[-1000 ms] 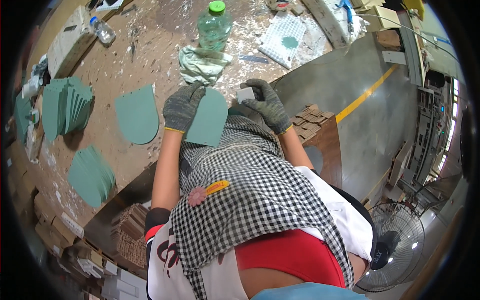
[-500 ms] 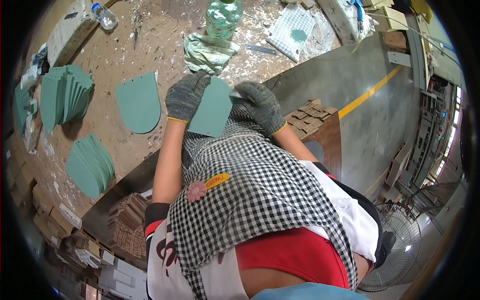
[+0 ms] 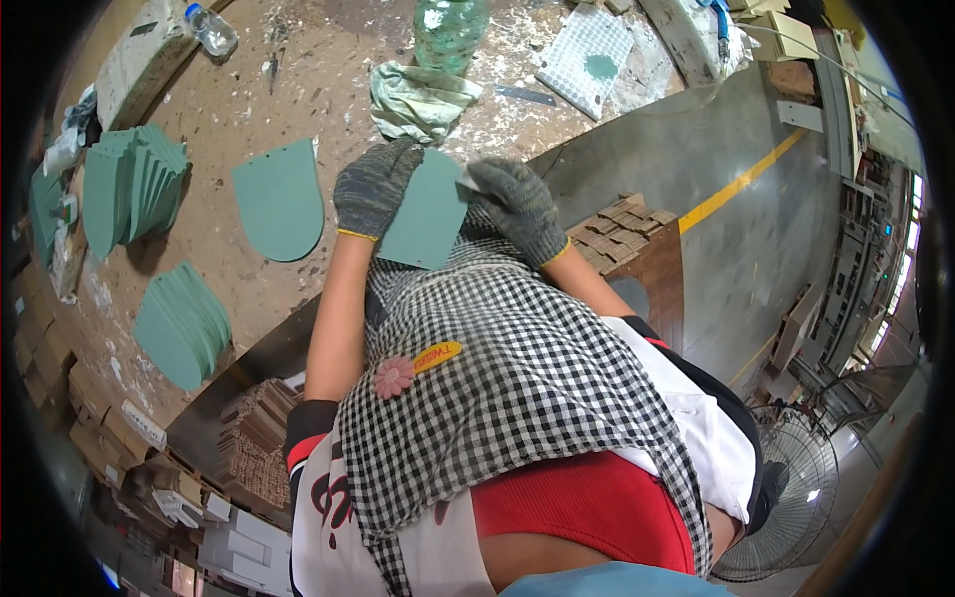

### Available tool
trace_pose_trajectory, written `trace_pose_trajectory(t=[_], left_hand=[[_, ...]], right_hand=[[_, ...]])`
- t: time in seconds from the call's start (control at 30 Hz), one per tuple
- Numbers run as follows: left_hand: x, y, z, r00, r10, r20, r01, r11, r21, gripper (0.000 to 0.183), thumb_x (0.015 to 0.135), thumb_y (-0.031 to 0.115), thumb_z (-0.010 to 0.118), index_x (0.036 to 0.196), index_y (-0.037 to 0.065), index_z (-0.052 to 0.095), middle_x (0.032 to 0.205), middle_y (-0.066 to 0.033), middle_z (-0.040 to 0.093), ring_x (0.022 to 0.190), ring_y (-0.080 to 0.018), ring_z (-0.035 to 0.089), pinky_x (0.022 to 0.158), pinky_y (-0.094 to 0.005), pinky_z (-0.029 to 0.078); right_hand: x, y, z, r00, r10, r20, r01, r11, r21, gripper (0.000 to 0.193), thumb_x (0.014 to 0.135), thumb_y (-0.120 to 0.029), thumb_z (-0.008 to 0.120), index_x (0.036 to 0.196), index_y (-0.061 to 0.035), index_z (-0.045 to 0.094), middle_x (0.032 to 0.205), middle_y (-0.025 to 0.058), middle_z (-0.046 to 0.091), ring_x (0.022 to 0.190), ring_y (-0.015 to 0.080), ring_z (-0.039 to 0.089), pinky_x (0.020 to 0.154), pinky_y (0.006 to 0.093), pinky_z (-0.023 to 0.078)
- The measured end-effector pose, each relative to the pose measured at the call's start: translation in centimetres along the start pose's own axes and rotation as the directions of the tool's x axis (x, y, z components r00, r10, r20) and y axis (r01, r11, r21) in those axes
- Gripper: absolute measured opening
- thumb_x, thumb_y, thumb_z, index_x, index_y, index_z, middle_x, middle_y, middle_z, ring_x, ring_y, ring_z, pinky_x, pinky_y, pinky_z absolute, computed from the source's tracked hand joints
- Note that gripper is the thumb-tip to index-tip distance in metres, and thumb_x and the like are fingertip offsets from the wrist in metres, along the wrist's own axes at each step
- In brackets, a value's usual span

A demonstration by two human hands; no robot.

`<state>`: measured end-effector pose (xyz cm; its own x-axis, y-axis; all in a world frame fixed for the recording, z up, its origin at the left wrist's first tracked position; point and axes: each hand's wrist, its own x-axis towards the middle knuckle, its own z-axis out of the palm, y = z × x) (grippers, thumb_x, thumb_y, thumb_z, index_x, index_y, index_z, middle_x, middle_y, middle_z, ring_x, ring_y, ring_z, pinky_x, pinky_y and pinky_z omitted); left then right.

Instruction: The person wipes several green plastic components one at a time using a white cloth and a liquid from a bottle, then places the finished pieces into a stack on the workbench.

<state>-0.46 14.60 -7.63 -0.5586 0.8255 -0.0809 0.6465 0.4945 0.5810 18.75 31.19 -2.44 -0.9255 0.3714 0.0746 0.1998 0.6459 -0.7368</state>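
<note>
A flat green panel [image 3: 426,214] with one rounded end is tilted over my lap, its rounded end away from me and small holes along its straight near edge. My left hand [image 3: 376,187], in a dark knitted work glove, grips its left side. On the opposite edge my right hand [image 3: 517,207], gloved alike, is closed with a small pale piece [image 3: 469,182] showing at its fingertips; what that piece is I cannot make out. Another green panel [image 3: 280,199] of the same shape lies flat on the worktable [image 3: 328,90], left of my left hand.
Fanned green panels stand in one stack [image 3: 134,189] and lie in another [image 3: 182,326] at the left. Beyond my hands are a crumpled cloth [image 3: 418,102], a green bottle [image 3: 448,38], a ruler [image 3: 524,96] and a white dotted sheet [image 3: 585,55]. Brown pieces [image 3: 625,231] are stacked at the right.
The whole view has shifted slightly. Both hands keep nearly the same place on the panel, with my right hand still at its right edge.
</note>
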Motion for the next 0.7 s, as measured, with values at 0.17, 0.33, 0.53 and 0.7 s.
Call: trace_pose_trajectory(t=[0.17, 0.33, 0.53, 0.7], left_hand=[[0.0, 0.1, -0.3, 0.995, -0.104, 0.012, 0.104, 0.993, -0.055, 0.038, 0.099, 0.038, 0.056, 0.120, 0.012, 0.072, 0.122, -0.0122, 0.070, 0.111, -0.0308, 0.066, 0.098, -0.0411, 0.050], [0.0, -0.1, -0.3, 0.999, -0.055, 0.002, 0.055, 0.998, -0.043, 0.038, 0.098, 0.038, 0.057, 0.121, 0.012, 0.072, 0.122, -0.0125, 0.070, 0.110, -0.0309, 0.066, 0.098, -0.0413, 0.050], [0.0, -0.5, 0.0, 0.999, -0.047, -0.002, 0.047, 0.997, -0.060, 0.037, 0.100, 0.037, 0.054, 0.119, 0.010, 0.072, 0.118, -0.0140, 0.071, 0.106, -0.0325, 0.067, 0.094, -0.0422, 0.052], [-0.2, -0.3, 0.0, 0.998, -0.067, 0.003, 0.067, 0.998, -0.007, 0.038, 0.102, 0.035, 0.049, 0.117, 0.008, 0.070, 0.115, -0.0175, 0.070, 0.099, -0.0364, 0.067, 0.086, -0.0457, 0.053]], right_hand=[[-3.0, 0.2, -1.4, 0.995, 0.066, 0.068, -0.068, 0.997, 0.039, 0.047, 0.079, -0.006, 0.076, 0.125, -0.0073, 0.065, 0.121, 0.0153, 0.065, 0.110, 0.0357, 0.062, 0.094, 0.0435, 0.053], [-1.5, -0.3, -1.3, 1.000, -0.015, 0.009, 0.014, 1.000, 0.009, 0.046, 0.081, -0.006, 0.075, 0.127, -0.0070, 0.065, 0.120, 0.0167, 0.065, 0.112, 0.0355, 0.062, 0.095, 0.0434, 0.052], [3.1, -0.4, -0.8, 0.995, -0.104, 0.007, 0.104, 0.994, -0.045, 0.045, 0.086, -0.006, 0.071, 0.130, -0.0071, 0.062, 0.121, 0.0183, 0.065, 0.107, 0.0357, 0.063, 0.094, 0.0445, 0.053], [6.4, 1.3, 0.3, 0.956, -0.290, 0.035, 0.291, 0.956, -0.024, 0.055, 0.081, -0.007, 0.077, 0.134, -0.0086, 0.061, 0.122, 0.0166, 0.065, 0.110, 0.0350, 0.063, 0.092, 0.0436, 0.054]])
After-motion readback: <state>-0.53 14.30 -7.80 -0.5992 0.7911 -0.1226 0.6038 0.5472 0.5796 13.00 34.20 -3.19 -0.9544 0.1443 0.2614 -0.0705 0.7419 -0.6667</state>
